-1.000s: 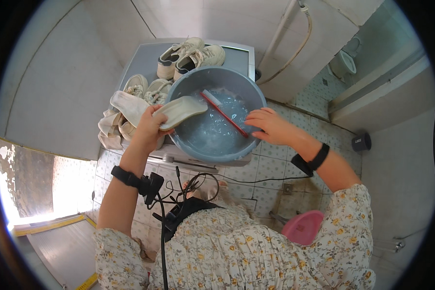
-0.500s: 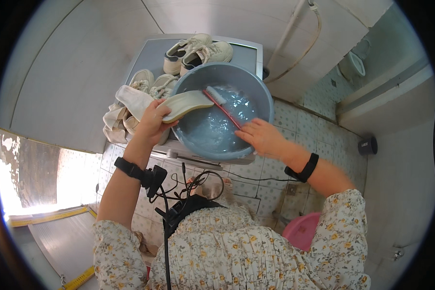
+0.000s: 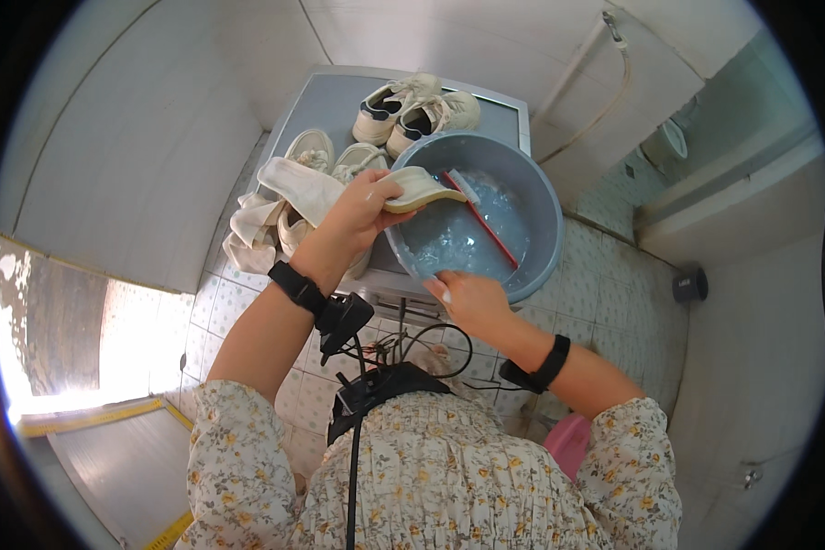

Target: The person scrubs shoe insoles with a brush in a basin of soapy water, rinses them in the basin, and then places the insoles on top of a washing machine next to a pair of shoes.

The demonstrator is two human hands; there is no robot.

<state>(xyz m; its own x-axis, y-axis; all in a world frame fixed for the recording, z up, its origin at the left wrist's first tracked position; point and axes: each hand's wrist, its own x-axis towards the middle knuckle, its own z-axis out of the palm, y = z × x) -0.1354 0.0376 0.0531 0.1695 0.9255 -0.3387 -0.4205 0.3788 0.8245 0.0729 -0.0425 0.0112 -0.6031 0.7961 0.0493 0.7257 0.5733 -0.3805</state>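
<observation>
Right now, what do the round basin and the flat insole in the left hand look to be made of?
The basin looks like moulded plastic: grey-blue, smooth, evenly coloured, with a rolled rim. The insole in the left hand looks like soft foam or fabric, matte cream, bending slightly; which one is unclear.

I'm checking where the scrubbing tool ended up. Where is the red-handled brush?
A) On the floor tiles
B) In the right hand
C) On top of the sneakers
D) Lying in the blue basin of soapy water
D: the red-handled brush lies across the soapy water inside the blue basin, while the right hand rests at the basin's near rim without holding it.
</observation>
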